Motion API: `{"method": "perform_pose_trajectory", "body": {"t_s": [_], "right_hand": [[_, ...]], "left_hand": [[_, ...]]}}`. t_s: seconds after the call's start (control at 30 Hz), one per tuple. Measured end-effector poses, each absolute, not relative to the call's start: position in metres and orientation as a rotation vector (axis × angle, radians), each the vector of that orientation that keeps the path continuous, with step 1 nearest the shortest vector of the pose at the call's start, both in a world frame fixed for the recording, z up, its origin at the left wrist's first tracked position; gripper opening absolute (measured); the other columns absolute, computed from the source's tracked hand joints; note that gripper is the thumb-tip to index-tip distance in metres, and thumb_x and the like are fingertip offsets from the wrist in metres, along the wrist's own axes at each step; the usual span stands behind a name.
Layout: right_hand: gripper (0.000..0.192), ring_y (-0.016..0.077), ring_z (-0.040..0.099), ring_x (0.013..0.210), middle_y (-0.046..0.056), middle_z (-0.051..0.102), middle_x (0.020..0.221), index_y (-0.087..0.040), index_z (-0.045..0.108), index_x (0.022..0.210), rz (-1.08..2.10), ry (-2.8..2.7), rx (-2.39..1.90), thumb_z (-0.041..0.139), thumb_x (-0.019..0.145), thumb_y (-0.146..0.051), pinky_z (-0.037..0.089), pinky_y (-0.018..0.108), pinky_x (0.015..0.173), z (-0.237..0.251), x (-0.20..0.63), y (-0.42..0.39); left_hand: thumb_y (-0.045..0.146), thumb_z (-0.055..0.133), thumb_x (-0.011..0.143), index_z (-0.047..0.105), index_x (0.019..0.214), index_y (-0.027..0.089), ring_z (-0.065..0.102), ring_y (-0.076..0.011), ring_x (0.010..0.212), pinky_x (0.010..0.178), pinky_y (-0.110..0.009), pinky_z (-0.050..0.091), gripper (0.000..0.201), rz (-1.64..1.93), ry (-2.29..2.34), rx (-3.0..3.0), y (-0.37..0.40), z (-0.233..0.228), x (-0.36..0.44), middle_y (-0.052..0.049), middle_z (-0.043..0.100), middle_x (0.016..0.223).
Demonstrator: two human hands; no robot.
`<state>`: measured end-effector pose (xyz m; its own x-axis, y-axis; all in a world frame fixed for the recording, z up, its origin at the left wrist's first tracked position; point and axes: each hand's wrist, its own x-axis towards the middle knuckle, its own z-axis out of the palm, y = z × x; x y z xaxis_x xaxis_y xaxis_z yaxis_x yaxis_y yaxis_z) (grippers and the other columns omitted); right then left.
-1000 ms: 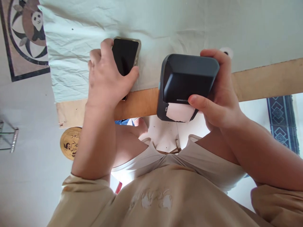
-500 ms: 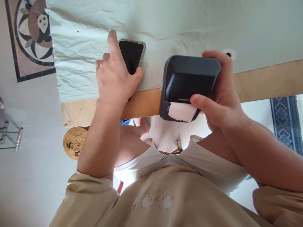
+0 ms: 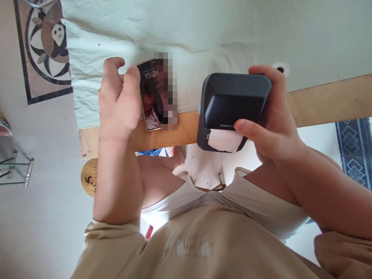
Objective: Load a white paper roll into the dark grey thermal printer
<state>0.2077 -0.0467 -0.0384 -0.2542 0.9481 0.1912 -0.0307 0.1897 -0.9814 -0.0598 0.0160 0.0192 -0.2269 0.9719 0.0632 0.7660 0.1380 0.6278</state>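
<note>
The label printer (image 3: 232, 104), a dark rounded box, is gripped in the right hand (image 3: 271, 116) at the near edge of the table (image 3: 325, 100), partly hanging over that edge. The thumb presses on its near face and the fingers wrap round its far right corner. Its paper slot faces the person, with a short white strip of paper (image 3: 225, 139) sticking out toward the body; its long axis runs along the table edge.

To the left of it lies a phone (image 3: 152, 95), flat on the table near the same edge, its long axis running from the near edge toward the far side. Its screen is lit and shows the time; part of the screen is blurred. The left hand (image 3: 119, 100) hovers just beside the phone's left side, fingers loosely curled, gripping nothing; whether the thumb touches the phone cannot be told.

A pale wrinkled cloth (image 3: 203, 35) covers the table beyond the bare wooden edge strip.
</note>
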Motion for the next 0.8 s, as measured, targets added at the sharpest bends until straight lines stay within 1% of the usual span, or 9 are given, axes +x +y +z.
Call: {"method": "perform_pose_trajectory", "body": {"t_s": [0.17,0.3,0.37,0.43,0.5,0.53,0.6,0.7,0.8], "right_hand": [[0.065,0.0115,0.059,0.089,0.000,0.056,0.102,-0.040,0.035,0.142,1.268,-1.462,-0.950,0.070,0.087,-0.039,0.053,0.026,0.071,-0.036,0.207,-0.047],[0.064,0.0097,0.056,0.088,0.000,0.054,0.105,-0.039,0.037,0.141,1.288,-1.421,-0.940,0.070,0.086,-0.034,0.050,0.023,0.068,-0.035,0.207,-0.048],[0.065,0.0107,0.056,0.092,0.000,0.054,0.110,-0.039,0.038,0.141,1.280,-1.411,-0.935,0.071,0.085,-0.034,0.051,0.024,0.070,-0.036,0.207,-0.048],[0.066,0.0118,0.056,0.097,0.000,0.053,0.115,-0.040,0.039,0.141,1.265,-1.419,-0.929,0.071,0.084,-0.032,0.052,0.025,0.073,-0.036,0.207,-0.048],[0.067,0.0117,0.056,0.099,0.000,0.053,0.117,-0.040,0.039,0.141,1.249,-1.436,-0.920,0.071,0.084,-0.030,0.051,0.025,0.075,-0.037,0.207,-0.047],[0.067,0.0115,0.055,0.099,0.000,0.053,0.117,-0.040,0.039,0.142,1.244,-1.446,-0.922,0.071,0.084,-0.029,0.051,0.025,0.075,-0.037,0.207,-0.047],[0.067,0.0111,0.055,0.099,0.000,0.053,0.115,-0.039,0.038,0.142,1.245,-1.457,-0.929,0.070,0.085,-0.028,0.050,0.026,0.076,-0.036,0.208,-0.046],[0.067,0.0099,0.055,0.098,0.000,0.054,0.114,-0.038,0.037,0.142,1.260,-1.450,-0.927,0.070,0.085,-0.029,0.051,0.025,0.077,-0.035,0.208,-0.047],[0.066,0.0085,0.056,0.098,-0.001,0.053,0.113,-0.037,0.036,0.142,1.304,-1.407,-0.935,0.071,0.085,-0.033,0.053,0.023,0.078,-0.032,0.207,-0.049]], "left_hand": [[0.027,0.038,0.100,0.062,0.123,0.021,0.056,-0.0198,0.097,0.095,-0.038,0.043,0.034,0.871,2.031,1.644,0.017,0.014,-0.068,-0.003,0.065,0.104],[0.028,0.042,0.099,0.060,0.128,0.018,0.057,-0.0201,0.096,0.098,-0.040,0.046,0.035,0.792,1.993,1.666,0.015,0.016,-0.066,-0.004,0.065,0.099],[0.030,0.053,0.094,0.053,0.137,0.017,0.060,-0.0202,0.092,0.093,-0.042,0.050,0.044,0.688,1.992,1.665,0.014,0.020,-0.066,-0.007,0.065,0.105],[0.032,0.065,0.088,0.045,0.144,0.018,0.061,-0.0194,0.091,0.088,-0.042,0.054,0.061,0.561,1.927,1.656,0.011,0.025,-0.069,-0.011,0.062,0.122],[0.034,0.075,0.082,0.039,0.147,0.022,0.061,-0.0197,0.096,0.089,-0.043,0.056,0.075,0.473,1.837,1.657,0.009,0.028,-0.076,-0.014,0.056,0.137],[0.034,0.079,0.079,0.038,0.147,0.024,0.060,-0.0203,0.100,0.091,-0.044,0.056,0.079,0.461,1.800,1.660,0.009,0.029,-0.080,-0.014,0.055,0.138],[0.031,0.083,0.076,0.038,0.146,0.024,0.059,-0.0202,0.103,0.097,-0.046,0.055,0.084,0.485,1.745,1.645,0.009,0.029,-0.088,-0.013,0.056,0.135],[0.023,0.083,0.074,0.041,0.145,0.023,0.059,-0.0162,0.098,0.103,-0.047,0.051,0.082,0.580,1.676,1.575,0.011,0.022,-0.096,-0.011,0.058,0.132],[0.016,0.083,0.071,0.049,0.139,0.024,0.057,-0.0126,0.088,0.106,-0.052,0.047,0.076,0.740,1.605,1.519,0.016,0.009,-0.103,-0.008,0.063,0.121]]}}
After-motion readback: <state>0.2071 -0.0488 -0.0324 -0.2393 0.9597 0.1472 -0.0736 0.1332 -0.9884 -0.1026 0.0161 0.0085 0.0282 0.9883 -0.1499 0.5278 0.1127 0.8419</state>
